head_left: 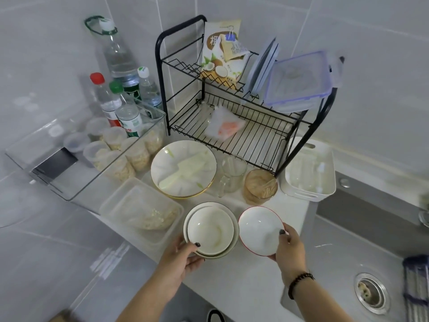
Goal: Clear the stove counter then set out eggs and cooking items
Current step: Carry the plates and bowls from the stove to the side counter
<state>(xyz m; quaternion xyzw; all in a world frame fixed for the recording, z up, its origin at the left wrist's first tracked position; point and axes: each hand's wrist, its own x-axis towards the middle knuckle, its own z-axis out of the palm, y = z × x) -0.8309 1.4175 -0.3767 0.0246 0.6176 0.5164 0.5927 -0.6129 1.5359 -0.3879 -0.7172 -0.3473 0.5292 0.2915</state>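
My left hand (183,259) grips the near rim of a stack of white bowls (210,230), thumb inside the top bowl. My right hand (289,247) holds a white bowl with a red rim (258,230) by its right edge, thumb on the inside. Both sit low over the white counter (232,275), side by side. Behind them a large white plate with a gold rim (183,168) carries a white spatula. No eggs are in view.
A black two-tier dish rack (232,126) holds a coconut packet, lids and a plastic box. A glass mug (232,173), a brown-filled glass (260,185), a white basket (310,168), plastic containers (141,210), bottles (120,66) crowd the counter. The sink (371,263) lies right.
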